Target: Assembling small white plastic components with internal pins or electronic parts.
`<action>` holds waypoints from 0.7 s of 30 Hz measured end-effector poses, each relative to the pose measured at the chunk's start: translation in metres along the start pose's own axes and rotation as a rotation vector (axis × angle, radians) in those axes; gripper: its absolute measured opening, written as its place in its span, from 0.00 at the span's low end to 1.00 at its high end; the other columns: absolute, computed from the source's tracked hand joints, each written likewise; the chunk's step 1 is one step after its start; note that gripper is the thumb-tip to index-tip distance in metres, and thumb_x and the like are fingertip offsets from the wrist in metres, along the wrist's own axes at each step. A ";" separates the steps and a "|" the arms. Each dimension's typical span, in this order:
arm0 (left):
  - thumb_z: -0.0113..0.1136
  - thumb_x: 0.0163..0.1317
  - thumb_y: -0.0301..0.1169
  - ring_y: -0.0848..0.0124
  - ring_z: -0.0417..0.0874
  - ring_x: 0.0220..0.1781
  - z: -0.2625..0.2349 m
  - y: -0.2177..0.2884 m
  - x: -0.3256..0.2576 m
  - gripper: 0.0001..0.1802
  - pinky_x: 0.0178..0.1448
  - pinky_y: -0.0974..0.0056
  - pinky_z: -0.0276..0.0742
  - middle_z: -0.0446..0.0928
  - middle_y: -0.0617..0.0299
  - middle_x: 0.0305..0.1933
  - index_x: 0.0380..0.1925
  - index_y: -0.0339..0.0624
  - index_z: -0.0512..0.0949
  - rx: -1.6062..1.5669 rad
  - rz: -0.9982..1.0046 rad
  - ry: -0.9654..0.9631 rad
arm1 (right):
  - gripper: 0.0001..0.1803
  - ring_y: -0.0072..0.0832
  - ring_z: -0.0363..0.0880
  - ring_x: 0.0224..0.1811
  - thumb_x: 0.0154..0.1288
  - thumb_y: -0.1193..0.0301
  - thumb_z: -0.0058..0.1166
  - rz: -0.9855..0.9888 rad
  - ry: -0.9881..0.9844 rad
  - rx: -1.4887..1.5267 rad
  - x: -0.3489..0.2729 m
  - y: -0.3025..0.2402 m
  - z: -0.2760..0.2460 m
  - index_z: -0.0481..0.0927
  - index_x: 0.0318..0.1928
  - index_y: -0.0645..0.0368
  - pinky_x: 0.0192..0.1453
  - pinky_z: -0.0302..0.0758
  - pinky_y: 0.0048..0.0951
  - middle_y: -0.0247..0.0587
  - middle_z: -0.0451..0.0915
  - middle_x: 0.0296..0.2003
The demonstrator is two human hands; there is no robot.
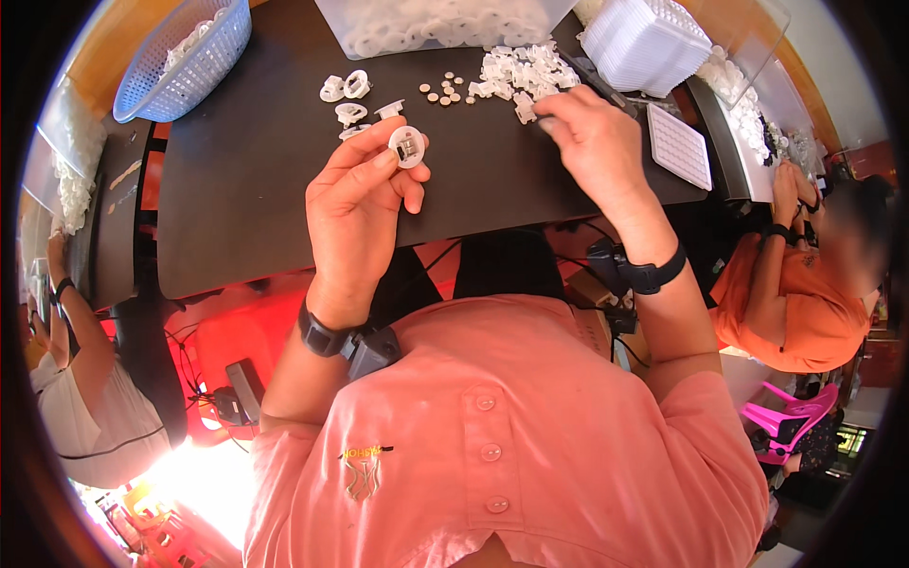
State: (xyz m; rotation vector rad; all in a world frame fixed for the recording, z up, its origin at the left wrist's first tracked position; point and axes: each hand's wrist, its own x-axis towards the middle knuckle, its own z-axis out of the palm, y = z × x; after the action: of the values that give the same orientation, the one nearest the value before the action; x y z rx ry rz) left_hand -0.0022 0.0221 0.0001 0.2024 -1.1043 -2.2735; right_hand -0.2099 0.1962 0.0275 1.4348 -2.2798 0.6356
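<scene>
My left hand [355, 194] is raised over the near part of the table. Thumb and fingers pinch a round white plastic housing [407, 147] with small metal and dark parts inside its ring. My right hand [601, 142] reaches to the pile of small translucent white plastic pieces [525, 71]. Its thumb and forefinger close together beside one loose piece [524, 107] at the pile's near edge; what lies between the fingertips is too small to make out. Several similar white ring housings [350, 115] lie beyond my left hand. Several small round discs [445, 98] are scattered between them and the pile.
A clear bin [445, 47] of white rings stands at the back of the dark table [237, 208]. A blue basket [180, 80] is far left. Stacked white trays [649, 43] and a flat gridded tray [679, 147] are at right. Co-workers sit on both sides.
</scene>
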 end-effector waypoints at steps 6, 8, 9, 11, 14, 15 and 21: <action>0.55 0.69 0.22 0.63 0.84 0.39 0.004 0.000 0.000 0.18 0.36 0.64 0.77 0.83 0.42 0.48 0.56 0.26 0.78 -0.040 -0.004 0.021 | 0.07 0.36 0.82 0.37 0.57 0.75 0.63 -0.108 0.048 0.026 -0.010 -0.005 0.008 0.85 0.36 0.49 0.40 0.78 0.39 0.32 0.79 0.32; 0.55 0.69 0.23 0.62 0.84 0.40 0.002 0.000 0.001 0.18 0.36 0.64 0.77 0.83 0.42 0.48 0.57 0.26 0.77 -0.036 0.000 -0.001 | 0.08 0.36 0.81 0.38 0.56 0.77 0.63 -0.111 0.079 0.130 -0.013 -0.001 0.004 0.85 0.36 0.49 0.41 0.77 0.39 0.32 0.79 0.31; 0.55 0.69 0.23 0.62 0.84 0.40 0.003 0.000 0.001 0.18 0.36 0.64 0.77 0.83 0.42 0.48 0.57 0.26 0.77 -0.032 -0.003 0.000 | 0.09 0.36 0.81 0.39 0.55 0.78 0.63 -0.065 0.099 0.133 -0.014 0.002 0.002 0.84 0.36 0.49 0.42 0.77 0.39 0.31 0.78 0.31; 0.55 0.69 0.24 0.62 0.84 0.40 0.003 0.002 0.002 0.19 0.36 0.64 0.77 0.83 0.42 0.48 0.57 0.25 0.77 -0.003 -0.012 0.020 | 0.10 0.36 0.80 0.39 0.54 0.79 0.62 -0.014 0.119 0.139 -0.016 0.004 0.000 0.84 0.36 0.50 0.44 0.76 0.38 0.31 0.78 0.31; 0.56 0.69 0.24 0.62 0.84 0.39 0.002 0.003 0.002 0.19 0.36 0.64 0.77 0.82 0.42 0.48 0.57 0.25 0.77 -0.001 -0.017 0.025 | 0.10 0.35 0.79 0.40 0.54 0.79 0.63 -0.097 0.119 0.101 -0.015 0.004 0.002 0.84 0.35 0.49 0.43 0.73 0.37 0.31 0.77 0.31; 0.56 0.69 0.24 0.62 0.84 0.39 0.003 0.003 0.002 0.19 0.36 0.64 0.77 0.82 0.42 0.48 0.57 0.25 0.77 0.004 -0.017 0.026 | 0.10 0.35 0.79 0.40 0.54 0.79 0.63 -0.095 0.120 0.105 -0.016 0.002 0.004 0.84 0.35 0.49 0.43 0.73 0.37 0.31 0.77 0.31; 0.55 0.70 0.24 0.61 0.84 0.41 0.000 0.001 0.003 0.18 0.37 0.63 0.77 0.82 0.41 0.50 0.57 0.26 0.77 -0.053 -0.017 -0.010 | 0.08 0.35 0.77 0.41 0.53 0.79 0.65 -0.213 0.074 0.096 -0.025 -0.008 0.005 0.83 0.34 0.53 0.43 0.70 0.37 0.31 0.75 0.33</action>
State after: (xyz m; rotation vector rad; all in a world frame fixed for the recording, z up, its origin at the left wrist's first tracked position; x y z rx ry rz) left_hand -0.0047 0.0198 0.0009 0.1805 -1.0496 -2.3183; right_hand -0.1930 0.2087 0.0118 1.6428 -2.0302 0.7264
